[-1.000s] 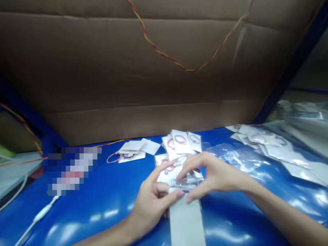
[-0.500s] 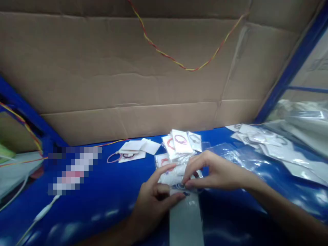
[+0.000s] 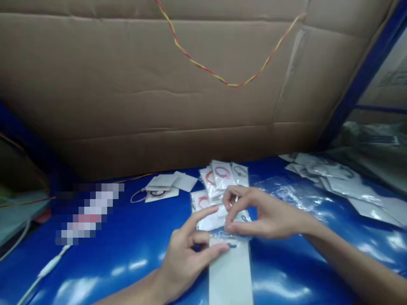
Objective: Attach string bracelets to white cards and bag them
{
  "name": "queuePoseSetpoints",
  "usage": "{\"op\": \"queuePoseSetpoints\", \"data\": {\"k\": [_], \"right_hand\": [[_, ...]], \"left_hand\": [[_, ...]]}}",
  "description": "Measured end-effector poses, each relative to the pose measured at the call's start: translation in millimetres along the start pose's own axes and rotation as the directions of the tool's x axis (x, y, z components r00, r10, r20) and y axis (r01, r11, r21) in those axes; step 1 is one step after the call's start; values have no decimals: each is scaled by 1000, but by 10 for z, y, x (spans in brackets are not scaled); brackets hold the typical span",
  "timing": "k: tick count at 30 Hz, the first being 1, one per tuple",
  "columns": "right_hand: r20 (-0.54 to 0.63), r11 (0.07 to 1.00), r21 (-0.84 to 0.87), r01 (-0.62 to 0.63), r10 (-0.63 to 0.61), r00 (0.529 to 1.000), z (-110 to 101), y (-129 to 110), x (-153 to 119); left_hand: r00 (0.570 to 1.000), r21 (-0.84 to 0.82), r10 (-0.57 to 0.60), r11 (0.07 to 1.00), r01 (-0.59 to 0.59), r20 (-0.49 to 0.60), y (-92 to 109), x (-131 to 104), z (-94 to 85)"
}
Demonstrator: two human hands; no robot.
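A clear plastic bag with a long white card in it lies on the blue surface in front of me. My left hand grips the bag's left side near its top, the thumb across the card and the index finger stretched out. At the bag's upper end my right hand pinches thumb and index finger together on what looks like a dark cord bracelet, mostly hidden by the fingers. A short dark piece of it shows beside my left thumb. Just beyond my hands lie several bagged cards with bracelets, red, pink and grey.
Left of the pile are white cards with a pink loop. A heap of bagged cards lies at right, near loose clear bags. A white cable runs at left. Cardboard with a hanging twisted wire stands behind.
My right hand's fingers have shifted slightly at the bag's upper end, and its index finger is more bent. My left hand stays nearly in place. The view has shifted a little.
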State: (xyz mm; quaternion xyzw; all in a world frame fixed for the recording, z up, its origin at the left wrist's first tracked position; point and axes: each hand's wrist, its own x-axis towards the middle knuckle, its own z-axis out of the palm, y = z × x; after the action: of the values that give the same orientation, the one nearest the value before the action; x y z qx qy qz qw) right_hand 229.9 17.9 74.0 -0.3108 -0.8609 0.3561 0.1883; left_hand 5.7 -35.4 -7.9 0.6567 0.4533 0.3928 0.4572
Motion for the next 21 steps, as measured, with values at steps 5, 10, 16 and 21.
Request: {"op": "queuePoseSetpoints", "data": {"k": [5,10,16,21], "right_hand": [[-20,996,74,54,-52,998,80,52,51],[76,999,36,31,-34,997,3,45,23],[160,998,56,-29,20,987,-105,22,-17],[84,997,76,-10,4,996,-34,50,14]], "left_hand": [[1000,34,29,999,-29,0,9,6,1],[999,54,45,997,-46,15,14,-13,6],[997,77,73,994,-72,-6,-12,-18,8],[997,84,70,994,-68,-30,-11,-10,-5]]}}
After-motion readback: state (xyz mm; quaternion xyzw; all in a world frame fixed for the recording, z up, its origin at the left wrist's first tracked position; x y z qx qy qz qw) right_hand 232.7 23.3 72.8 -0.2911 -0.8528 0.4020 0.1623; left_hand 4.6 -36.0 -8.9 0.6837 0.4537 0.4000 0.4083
